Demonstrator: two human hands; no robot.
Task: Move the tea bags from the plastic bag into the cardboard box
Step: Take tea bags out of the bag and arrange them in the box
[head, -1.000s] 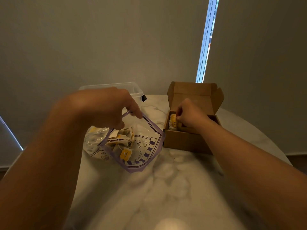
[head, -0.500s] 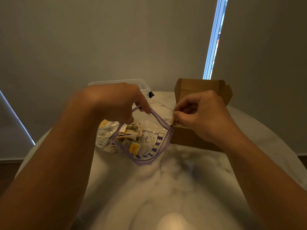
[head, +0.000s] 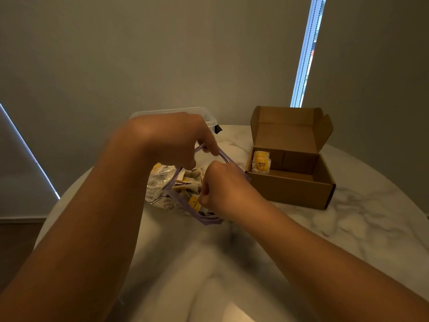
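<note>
Plastic bag mouth faces right; left hand pinches rim.

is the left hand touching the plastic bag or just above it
Touching. The head view shows the left hand pinching the purple rim of the plastic bag.

Round white marble table: plastic bag left-centre, open cardboard box right, clear container behind bag.

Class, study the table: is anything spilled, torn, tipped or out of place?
Nothing stands out. The cardboard box sits upright with its lid open and one tea bag inside at its left end. The left hand holds the plastic bag open while the right hand reaches in.
</note>
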